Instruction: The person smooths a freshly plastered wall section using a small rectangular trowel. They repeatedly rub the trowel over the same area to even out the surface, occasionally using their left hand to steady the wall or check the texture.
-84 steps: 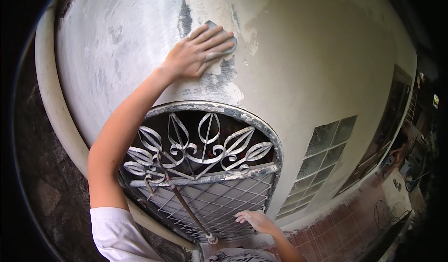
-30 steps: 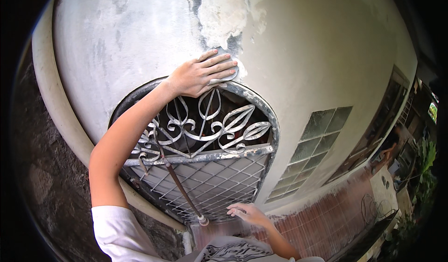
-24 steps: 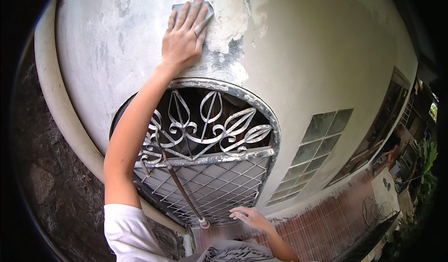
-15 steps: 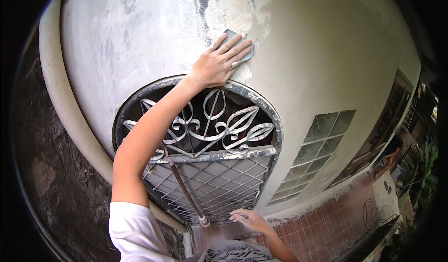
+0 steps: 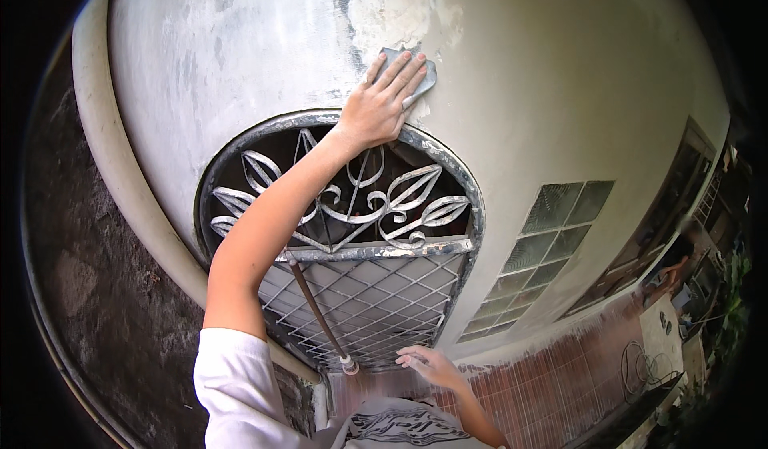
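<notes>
A person's left hand [image 5: 373, 114], its grip clamped flat over a grey sheet [image 5: 424, 82] against the patchy wall [image 5: 200, 73], just above an arched metal grille [image 5: 384, 250], right hand [image 5: 434, 368] low, its grip loosely apart

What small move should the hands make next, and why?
I'd probably slide the left hand and grey sheet up and left along the wall: the sheet lies beneath the fingers, against the wall, and a dark streak shows above and to its left.
</notes>
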